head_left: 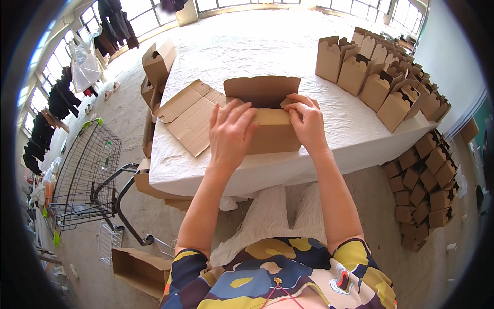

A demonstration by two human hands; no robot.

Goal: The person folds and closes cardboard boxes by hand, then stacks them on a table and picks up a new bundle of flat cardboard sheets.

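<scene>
A brown cardboard box (275,136) stands near the front edge of the white-covered table, its far flap raised and its top partly open. My left hand (230,129) is over the box's left end, fingers apart and slightly blurred; whether the fingertips touch the cardboard is hard to tell. At the right end, my right hand (307,119) pinches a small side flap (287,103) between thumb and fingers. Left of the box lies a flattened cardboard sheet (188,116), partly covered by my left hand.
Several folded boxes with handle tops (393,98) crowd the table's right side. More boxes (424,180) are piled on the floor at right. A wire shopping cart (87,175) and an open carton (141,268) stand at left. Further cartons (158,62) line the table's left edge.
</scene>
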